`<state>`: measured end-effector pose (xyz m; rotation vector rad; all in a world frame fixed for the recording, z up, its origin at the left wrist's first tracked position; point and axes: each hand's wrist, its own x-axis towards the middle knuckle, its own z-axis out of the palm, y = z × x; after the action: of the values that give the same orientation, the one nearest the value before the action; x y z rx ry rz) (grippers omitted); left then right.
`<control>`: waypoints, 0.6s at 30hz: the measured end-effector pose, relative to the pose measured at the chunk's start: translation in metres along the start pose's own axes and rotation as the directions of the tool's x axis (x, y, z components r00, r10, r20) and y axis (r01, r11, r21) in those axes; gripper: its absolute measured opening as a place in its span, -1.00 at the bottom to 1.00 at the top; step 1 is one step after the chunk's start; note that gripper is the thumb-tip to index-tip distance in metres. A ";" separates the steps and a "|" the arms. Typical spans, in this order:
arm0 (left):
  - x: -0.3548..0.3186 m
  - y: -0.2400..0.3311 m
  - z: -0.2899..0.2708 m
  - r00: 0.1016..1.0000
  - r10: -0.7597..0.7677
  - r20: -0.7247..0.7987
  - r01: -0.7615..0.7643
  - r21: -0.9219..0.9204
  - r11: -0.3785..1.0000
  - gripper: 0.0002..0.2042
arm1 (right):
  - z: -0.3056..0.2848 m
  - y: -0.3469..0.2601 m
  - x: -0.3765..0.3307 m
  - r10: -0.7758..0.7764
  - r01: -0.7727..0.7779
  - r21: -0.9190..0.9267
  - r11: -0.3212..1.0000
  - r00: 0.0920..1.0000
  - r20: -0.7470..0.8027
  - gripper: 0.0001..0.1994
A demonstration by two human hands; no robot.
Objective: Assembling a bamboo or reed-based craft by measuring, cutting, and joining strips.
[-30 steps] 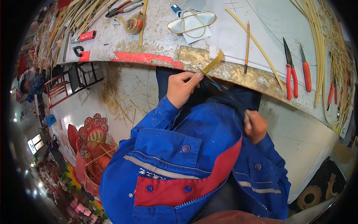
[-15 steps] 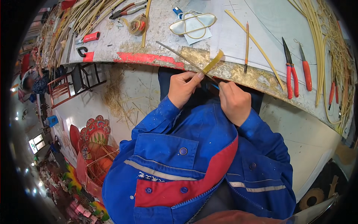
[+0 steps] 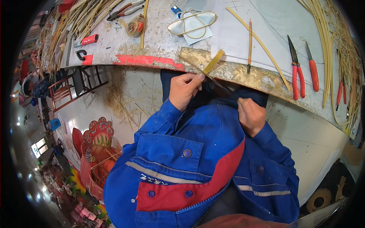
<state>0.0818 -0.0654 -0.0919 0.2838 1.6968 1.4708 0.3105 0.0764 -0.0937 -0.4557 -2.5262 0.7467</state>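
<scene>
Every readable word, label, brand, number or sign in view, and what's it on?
Jacket, chest: one short line of white lettering; not copied out here.
Jacket, lower left of that: small circled mark, too small to read surely.
Paper: drawn on, no legible characters.
Background at left: too blurred for any text.

One head-worn fisheye view looks steeply down from close above the hands (image 3: 186, 91).

The held strip (image 3: 214, 62) looks like smooth wood, the blade (image 3: 220, 84) dull metal, the near jacket (image 3: 171, 150) matt cloth, the table edge (image 3: 243, 74) rough.
</scene>
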 end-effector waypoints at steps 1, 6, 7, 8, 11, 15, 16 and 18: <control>0.000 0.000 0.000 1.000 -0.003 0.002 0.003 -0.009 1.000 -0.66 | -0.006 0.003 -0.010 -0.004 0.004 -0.002 1.000 1.000 0.000 -0.78; 0.002 0.007 -0.001 0.999 -0.033 0.033 0.032 0.044 0.999 -0.69 | -0.055 0.039 -0.060 0.131 -0.149 -0.119 0.982 0.981 -0.140 -0.84; -0.001 0.007 -0.001 0.999 -0.032 0.030 0.031 0.042 0.999 -0.69 | -0.075 0.047 -0.060 0.235 -0.262 -0.169 0.950 0.959 -0.161 -0.86; -0.003 0.009 0.000 0.987 0.161 0.022 -0.163 0.166 0.973 -0.72 | -0.093 0.052 -0.045 0.233 -0.291 -0.250 0.923 0.943 -0.237 -0.86; -0.010 0.021 0.005 0.848 0.521 0.096 -0.515 0.379 0.769 -0.78 | -0.136 0.055 0.015 0.368 -0.510 -0.337 0.791 0.837 -0.404 -0.81; -0.019 0.050 0.011 0.620 0.691 0.371 -0.680 0.693 0.239 -0.87 | -0.130 0.038 0.061 -0.130 -0.075 -0.461 0.884 0.909 -0.396 -0.73; -0.018 0.051 0.014 0.565 0.711 0.419 -0.708 0.688 0.157 -0.87 | -0.120 0.023 0.064 -0.194 0.027 -0.433 0.901 0.918 -0.346 -0.70; -0.016 0.054 0.017 0.452 0.729 0.514 -0.737 0.676 -0.020 -0.85 | -0.100 -0.007 0.075 -0.292 0.255 -0.289 0.923 0.952 -0.090 -0.66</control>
<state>0.0850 -0.0492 -0.0354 2.1064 2.2895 0.9969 0.2985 0.1452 0.0099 -0.2219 -2.5048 0.2528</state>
